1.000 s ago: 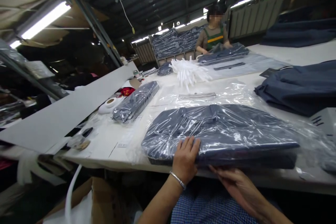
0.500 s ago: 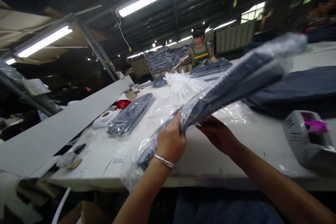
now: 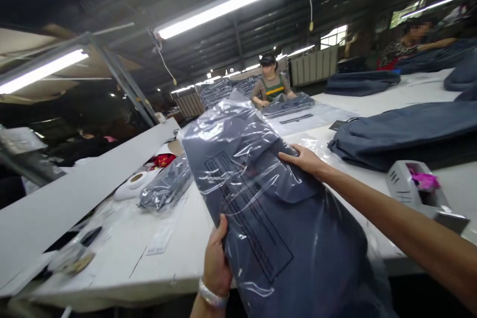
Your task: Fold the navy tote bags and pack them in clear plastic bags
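Observation:
A dark blue folded garment in a clear plastic bag (image 3: 261, 198) is held up at a slant over the table's front edge, its broad face with a printed box of text turned to the camera. My left hand (image 3: 218, 258) grips its left edge, thumb on the front and the other fingers hidden behind. My right hand (image 3: 303, 160) holds the right edge higher up, with a thumb or finger along the plastic. Another bagged garment (image 3: 166, 184) lies on the white table (image 3: 164, 263) to the left.
Dark folded cloth (image 3: 406, 131) and a grey box with pink material (image 3: 417, 189) are on the right. A white roll (image 3: 136, 182) lies at the left beside a white board (image 3: 89, 174). A person (image 3: 274, 84) stands across the table; another is at the far right.
The bagged garment has turned from nearly edge-on to face the camera and come closer. My left hand has moved down and left, and my right hand is now on its right edge.

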`<state>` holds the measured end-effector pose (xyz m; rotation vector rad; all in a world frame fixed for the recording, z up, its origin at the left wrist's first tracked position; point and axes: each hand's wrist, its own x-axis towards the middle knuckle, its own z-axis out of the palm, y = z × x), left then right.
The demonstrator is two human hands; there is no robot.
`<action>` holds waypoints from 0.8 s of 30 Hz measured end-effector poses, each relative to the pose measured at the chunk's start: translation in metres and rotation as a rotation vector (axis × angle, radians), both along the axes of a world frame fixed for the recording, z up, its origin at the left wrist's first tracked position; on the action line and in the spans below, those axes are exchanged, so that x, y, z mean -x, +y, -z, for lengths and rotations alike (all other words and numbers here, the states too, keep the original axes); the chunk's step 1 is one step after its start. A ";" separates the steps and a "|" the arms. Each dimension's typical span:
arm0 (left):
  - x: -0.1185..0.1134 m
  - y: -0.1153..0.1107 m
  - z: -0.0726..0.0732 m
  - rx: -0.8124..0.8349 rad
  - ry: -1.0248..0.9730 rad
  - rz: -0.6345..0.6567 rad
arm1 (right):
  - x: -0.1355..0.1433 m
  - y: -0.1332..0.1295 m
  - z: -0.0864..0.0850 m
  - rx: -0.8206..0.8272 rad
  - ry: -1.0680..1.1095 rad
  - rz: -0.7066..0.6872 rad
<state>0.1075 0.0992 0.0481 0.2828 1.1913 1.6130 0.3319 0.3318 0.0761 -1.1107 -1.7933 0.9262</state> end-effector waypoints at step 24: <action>0.035 0.013 0.040 -0.220 1.563 0.434 | -0.015 -0.091 0.071 -0.315 -0.455 -0.507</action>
